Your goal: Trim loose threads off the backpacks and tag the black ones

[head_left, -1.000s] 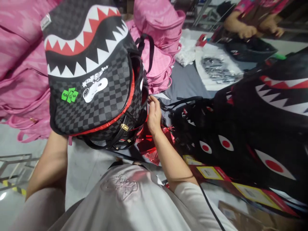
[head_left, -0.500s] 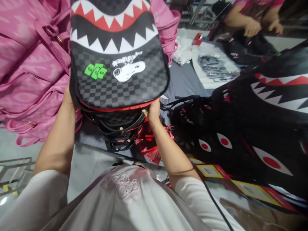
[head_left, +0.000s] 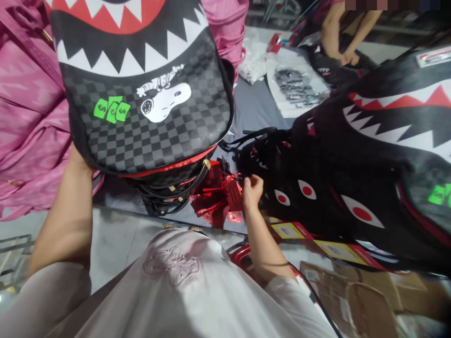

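Note:
A checkered black-and-grey backpack (head_left: 141,94) with a shark-mouth print, green money patches and a white cartoon dog is held up in front of me. My left hand (head_left: 75,157) grips its lower left edge, with the fingers hidden behind the bag. My right hand (head_left: 251,190) is closed in a pinch on a shiny red tag (head_left: 232,192), among several red tags (head_left: 211,202) lying below the bag's black straps (head_left: 169,190).
Pink bags (head_left: 24,117) are piled on the left. Black shark-print backpacks (head_left: 352,164) lie heaped on the right. Yellow-and-red cards (head_left: 334,251) and cardboard (head_left: 352,300) lie nearer me. Another person's hands (head_left: 347,56) work at the far right by a white sheet (head_left: 296,89).
My right hand let go of the backpack's lower right edge and dropped to the red tags. The backpack shifted left and slightly nearer, held by my left hand alone.

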`<state>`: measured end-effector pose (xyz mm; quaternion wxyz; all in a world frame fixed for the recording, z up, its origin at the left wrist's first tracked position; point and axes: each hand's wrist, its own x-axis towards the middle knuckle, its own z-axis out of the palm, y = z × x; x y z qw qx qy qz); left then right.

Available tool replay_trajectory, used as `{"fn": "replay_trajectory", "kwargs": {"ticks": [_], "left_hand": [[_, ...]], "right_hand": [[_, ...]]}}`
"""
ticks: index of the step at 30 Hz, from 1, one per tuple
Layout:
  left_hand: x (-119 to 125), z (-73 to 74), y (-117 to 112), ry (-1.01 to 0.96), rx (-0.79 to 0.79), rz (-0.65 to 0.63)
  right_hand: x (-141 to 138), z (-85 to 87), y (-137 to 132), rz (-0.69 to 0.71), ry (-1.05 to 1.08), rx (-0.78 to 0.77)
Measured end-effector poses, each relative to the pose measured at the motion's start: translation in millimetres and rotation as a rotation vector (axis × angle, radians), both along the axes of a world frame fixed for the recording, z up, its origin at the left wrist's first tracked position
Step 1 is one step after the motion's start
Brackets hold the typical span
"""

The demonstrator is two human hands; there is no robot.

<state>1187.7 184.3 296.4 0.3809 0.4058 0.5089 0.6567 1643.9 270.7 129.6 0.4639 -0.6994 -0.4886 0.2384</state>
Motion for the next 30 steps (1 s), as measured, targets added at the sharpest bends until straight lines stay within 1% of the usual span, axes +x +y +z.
{"fn": "replay_trajectory", "kwargs": {"ticks": [1, 2, 4, 6, 9, 12, 15, 18, 21, 24, 26, 28, 30], "left_hand": [[6.7, -2.2, 0.5, -0.029, 0.010, -0.033], [13.8, -5.2, 1.8, -0.056, 0.032, -0.044], [28.2, -12.6, 6.3, -0.090, 0.070, -0.024], [40.6, -19.4, 10.7, -0.105, 0.066, 0.009], [49.3, -24.7, 10.2, -0.132, 0.029, 0.021], [44.9, -27.1, -2.0, -0.140, 0.028, 0.013], [36.4, -32.6, -18.8, -0.148, 0.081, 0.035], [31.5, -41.9, -30.1, -0.162, 0.082, 0.113], [28.5, -53.6, -34.1, -0.189, 0.052, 0.219], [25.6, -67.6, -36.3, -0.165, 0.069, 0.265], [24.1, -79.0, -38.5, -0.162, 0.057, 0.288], [22.5, -92.0, -41.5, -0.189, 0.021, 0.318], [19.7, -105.5, -44.5, -0.220, -0.006, 0.310]], "right_hand": [[7.8, -14.1, -0.8, -0.003, -0.036, -0.101], [11.5, -25.3, -0.3, 0.012, -0.058, -0.167], [10.1, -38.6, 5.4, 0.040, -0.083, -0.211], [4.6, -41.4, 16.7, 0.025, -0.123, -0.239], [3.3, -36.6, 38.6, -0.044, -0.160, -0.252], [10.6, -34.3, 59.9, -0.054, -0.129, -0.234], [14.3, -40.5, 76.6, -0.015, -0.016, -0.238], [9.7, -49.5, 83.4, -0.019, 0.106, -0.213], [4.2, -51.8, 76.7, -0.036, 0.182, -0.134], [4.0, -43.1, 59.3, -0.029, 0.220, -0.041], [5.6, -30.1, 44.8, -0.031, 0.225, 0.063], [6.3, -10.3, 29.6, -0.054, 0.215, 0.213], [4.0, 15.8, 13.0, -0.083, 0.198, 0.359]]}}
